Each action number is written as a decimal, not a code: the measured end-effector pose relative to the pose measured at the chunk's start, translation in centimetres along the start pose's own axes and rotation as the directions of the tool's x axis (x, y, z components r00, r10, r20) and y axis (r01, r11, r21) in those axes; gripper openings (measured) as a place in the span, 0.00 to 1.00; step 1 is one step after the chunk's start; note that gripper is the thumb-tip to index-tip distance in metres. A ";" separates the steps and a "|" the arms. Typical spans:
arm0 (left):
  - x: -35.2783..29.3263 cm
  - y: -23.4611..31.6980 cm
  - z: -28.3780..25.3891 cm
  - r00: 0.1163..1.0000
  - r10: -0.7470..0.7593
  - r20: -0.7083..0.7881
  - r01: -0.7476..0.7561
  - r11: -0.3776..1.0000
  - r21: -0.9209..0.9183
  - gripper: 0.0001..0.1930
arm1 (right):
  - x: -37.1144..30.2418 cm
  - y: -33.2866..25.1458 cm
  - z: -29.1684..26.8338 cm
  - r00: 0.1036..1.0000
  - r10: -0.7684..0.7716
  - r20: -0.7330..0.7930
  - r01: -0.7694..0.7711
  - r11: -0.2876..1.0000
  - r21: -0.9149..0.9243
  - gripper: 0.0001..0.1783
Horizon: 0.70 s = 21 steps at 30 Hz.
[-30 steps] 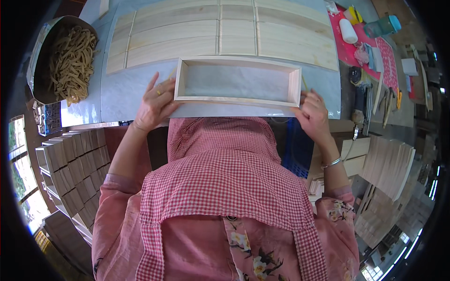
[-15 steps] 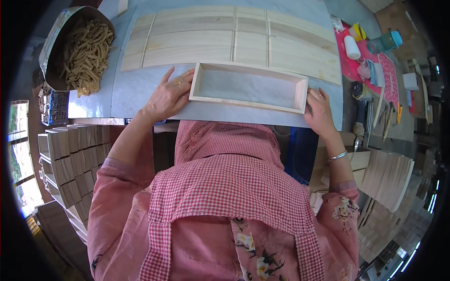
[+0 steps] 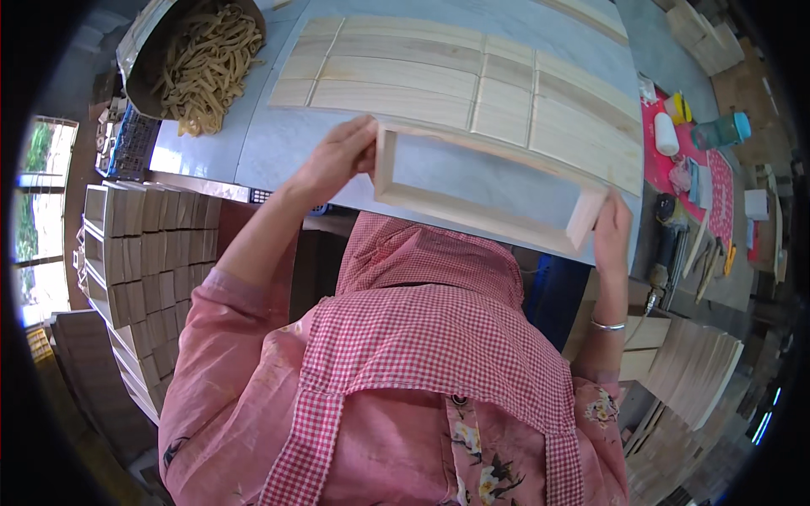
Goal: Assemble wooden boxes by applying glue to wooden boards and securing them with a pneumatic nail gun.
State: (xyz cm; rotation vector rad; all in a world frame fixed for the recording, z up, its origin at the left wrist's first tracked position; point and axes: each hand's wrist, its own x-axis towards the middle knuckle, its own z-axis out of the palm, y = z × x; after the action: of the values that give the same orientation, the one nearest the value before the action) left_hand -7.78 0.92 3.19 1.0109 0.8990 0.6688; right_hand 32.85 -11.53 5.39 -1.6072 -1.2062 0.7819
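Here, curled hands [image 3: 342, 156] around frame [image 3: 474, 218]

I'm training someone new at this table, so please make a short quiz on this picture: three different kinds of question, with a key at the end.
1. What do the left hand and right hand hold between them?
2. True or false: the tan strips are in a container to the left of the pale wooden boards.
3. Which side is the silver bangle worn on: A) left, B) right, C) both?

Key: 1. An open, rectangular wooden frame, one hand at each end. 2. True. 3. B.
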 end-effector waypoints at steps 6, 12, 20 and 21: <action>0.5 -3.1 -0.4 0.991 0.042 -0.126 0.019 0.896 0.444 0.09 | 0.9 6.4 0.7 0.990 0.125 0.073 -0.093 0.936 -0.339 0.08; -1.8 -1.2 -1.0 0.988 0.152 -0.018 -0.092 0.685 0.723 0.34 | -0.7 4.0 -1.8 0.971 0.087 0.225 -0.026 0.964 -0.264 0.32; -1.4 -2.4 -1.5 0.953 0.210 0.218 -0.301 0.604 0.738 0.55 | -2.1 2.1 -1.6 0.904 0.095 0.417 0.059 0.938 -0.341 0.65; -0.9 -2.3 -1.6 0.961 0.190 0.201 -0.276 0.593 0.757 0.55 | -1.9 2.2 -1.5 0.903 0.085 0.422 0.073 0.936 -0.344 0.65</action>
State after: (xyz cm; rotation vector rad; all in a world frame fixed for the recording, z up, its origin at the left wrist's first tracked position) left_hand -9.42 -0.08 0.98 1.9742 0.9939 0.4154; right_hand 34.31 -13.91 3.79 -1.7783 -1.7419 1.0052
